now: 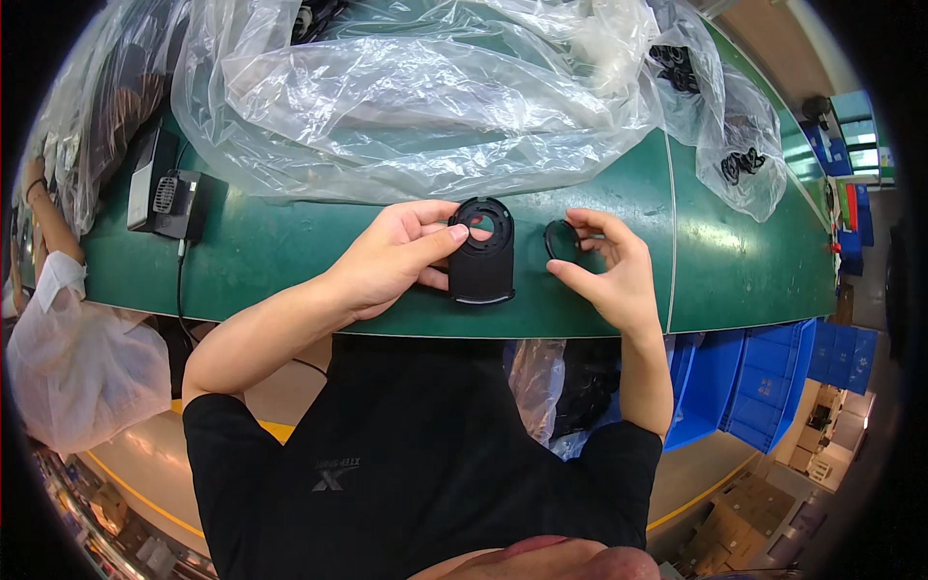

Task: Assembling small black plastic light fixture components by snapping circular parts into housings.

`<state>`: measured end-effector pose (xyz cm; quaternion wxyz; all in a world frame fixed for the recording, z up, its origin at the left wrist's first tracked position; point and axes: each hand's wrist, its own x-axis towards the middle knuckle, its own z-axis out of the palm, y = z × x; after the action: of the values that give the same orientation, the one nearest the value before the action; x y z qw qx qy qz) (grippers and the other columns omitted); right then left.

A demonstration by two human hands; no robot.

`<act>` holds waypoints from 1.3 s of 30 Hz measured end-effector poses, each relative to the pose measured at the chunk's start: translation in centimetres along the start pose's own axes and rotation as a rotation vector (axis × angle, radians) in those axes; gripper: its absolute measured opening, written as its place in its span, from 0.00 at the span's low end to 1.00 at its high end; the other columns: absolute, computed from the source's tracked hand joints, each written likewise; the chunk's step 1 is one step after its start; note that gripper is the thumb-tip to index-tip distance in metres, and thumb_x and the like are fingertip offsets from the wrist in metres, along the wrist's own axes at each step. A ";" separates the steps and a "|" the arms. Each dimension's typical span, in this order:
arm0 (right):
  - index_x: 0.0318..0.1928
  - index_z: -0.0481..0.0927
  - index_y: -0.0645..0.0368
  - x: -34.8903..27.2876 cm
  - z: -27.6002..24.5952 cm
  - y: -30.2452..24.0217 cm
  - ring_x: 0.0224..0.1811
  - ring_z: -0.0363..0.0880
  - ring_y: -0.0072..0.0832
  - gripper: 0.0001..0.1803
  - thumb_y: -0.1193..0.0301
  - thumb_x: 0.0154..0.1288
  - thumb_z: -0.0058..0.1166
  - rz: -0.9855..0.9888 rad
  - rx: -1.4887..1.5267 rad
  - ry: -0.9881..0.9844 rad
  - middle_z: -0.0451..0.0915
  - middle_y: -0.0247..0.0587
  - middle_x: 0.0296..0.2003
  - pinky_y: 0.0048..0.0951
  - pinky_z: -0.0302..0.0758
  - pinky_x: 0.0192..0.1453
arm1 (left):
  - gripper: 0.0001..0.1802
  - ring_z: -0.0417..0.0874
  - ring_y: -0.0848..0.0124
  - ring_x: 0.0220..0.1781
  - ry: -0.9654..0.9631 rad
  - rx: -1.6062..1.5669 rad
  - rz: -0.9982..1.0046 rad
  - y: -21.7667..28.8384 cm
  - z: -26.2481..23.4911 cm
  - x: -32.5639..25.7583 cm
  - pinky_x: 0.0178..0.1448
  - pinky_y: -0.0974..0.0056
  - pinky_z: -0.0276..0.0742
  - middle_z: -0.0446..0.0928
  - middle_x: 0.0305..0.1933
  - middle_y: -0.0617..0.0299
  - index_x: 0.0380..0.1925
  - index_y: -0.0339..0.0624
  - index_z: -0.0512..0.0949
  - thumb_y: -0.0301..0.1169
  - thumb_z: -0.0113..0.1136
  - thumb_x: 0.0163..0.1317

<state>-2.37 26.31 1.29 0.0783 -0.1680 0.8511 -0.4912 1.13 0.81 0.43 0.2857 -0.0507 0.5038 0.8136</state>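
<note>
Above the bench [266, 246], the left grip [391, 253] pinches the cover [483, 268] at its holed end and the right grip [620, 273] the ring [549, 240] by its rim, both seemingly light, stiff, smooth plastic, best held by edges.

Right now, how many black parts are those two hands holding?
2: a round-ended black plate in the left hand, and a black ring in the right hand.
</note>
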 end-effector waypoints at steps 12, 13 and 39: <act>0.46 0.75 0.67 0.5 3.8 -4.8 0.41 0.77 0.31 0.27 0.78 0.41 0.68 -0.312 -0.053 0.129 0.78 0.45 0.40 0.28 0.74 0.45 | 0.18 0.79 0.74 0.48 -0.087 -0.100 0.037 -0.2 0.1 -0.1 0.51 0.65 0.77 0.76 0.49 0.60 0.55 0.34 0.68 0.29 0.45 0.67; 0.46 0.75 0.67 0.7 4.1 -5.2 0.39 0.77 0.34 0.27 0.77 0.41 0.69 -0.380 -0.198 0.136 0.78 0.47 0.39 0.29 0.74 0.44 | 0.18 0.78 0.75 0.48 -0.097 -0.082 0.043 -0.2 0.1 -0.1 0.51 0.65 0.77 0.76 0.49 0.61 0.55 0.35 0.68 0.29 0.45 0.67; 0.51 0.72 0.67 1.0 5.4 -6.4 0.42 0.73 0.43 0.31 0.79 0.41 0.66 -0.418 -0.355 0.049 0.75 0.49 0.42 0.36 0.72 0.45 | 0.18 0.75 0.83 0.40 -0.034 0.096 0.067 -0.1 0.3 -0.4 0.39 0.76 0.73 0.77 0.45 0.67 0.53 0.37 0.72 0.32 0.51 0.66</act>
<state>-0.36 18.59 4.07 -0.0759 -0.3391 0.8723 -0.3440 1.63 0.90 0.63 0.2691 -0.0065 0.5387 0.7984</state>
